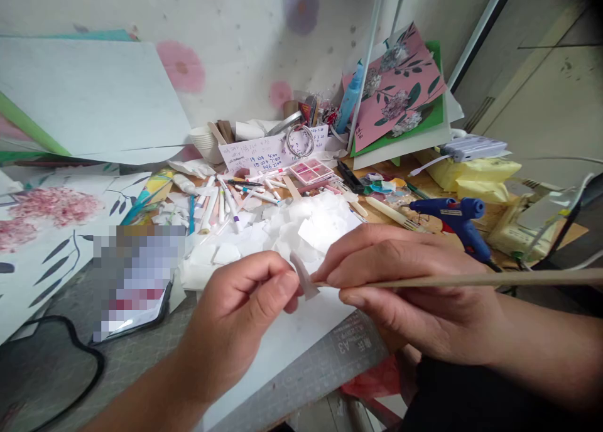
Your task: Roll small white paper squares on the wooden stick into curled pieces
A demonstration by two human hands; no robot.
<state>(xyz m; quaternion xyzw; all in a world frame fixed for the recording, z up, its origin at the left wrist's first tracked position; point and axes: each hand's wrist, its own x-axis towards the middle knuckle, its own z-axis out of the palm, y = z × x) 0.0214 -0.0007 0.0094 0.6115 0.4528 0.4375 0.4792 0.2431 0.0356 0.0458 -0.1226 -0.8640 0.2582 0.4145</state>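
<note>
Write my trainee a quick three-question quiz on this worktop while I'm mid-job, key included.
1. Multiple choice: what does the right grip hold? (a) scissors (b) a long thin stick (c) a marker
2. True or false: in the picture, the blue glue gun lies to the right of the phone.
3. Fill in: the flower picture beside the light-blue bottle has a ____ background.

Key: 1. b; 2. true; 3. pink.

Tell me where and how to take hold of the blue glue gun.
Probably best by the handle, coming from the right: the glue gun points its nozzle left, and the handle slants down to the right, so fingers wrapping it from there should keep clear of the nozzle. The right hand grips a stick, so it would need freeing first.
</note>
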